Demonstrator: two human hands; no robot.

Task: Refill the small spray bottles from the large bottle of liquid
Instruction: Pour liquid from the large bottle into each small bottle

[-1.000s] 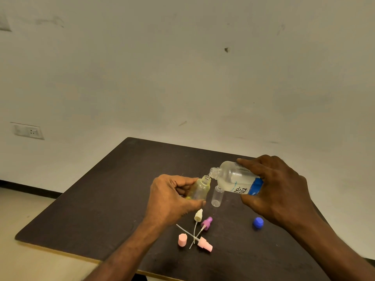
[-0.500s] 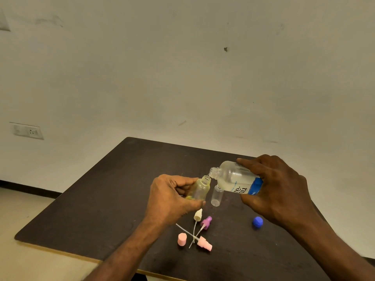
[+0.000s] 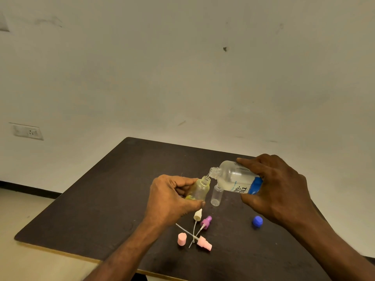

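Step in hand: pouring. Right hand grips the large bottle, tipped near horizontal, mouth just above the neck of a small spray bottle. Left hand holds that bottle, tilted, above the desk, fingers curled round it. A second small bottle stands uncapped just beside it, apparently empty. Spray heads and a blue cap lie nearer the person. Next move likely calls for righting the large bottle before overflow, then switching to the second bottle.
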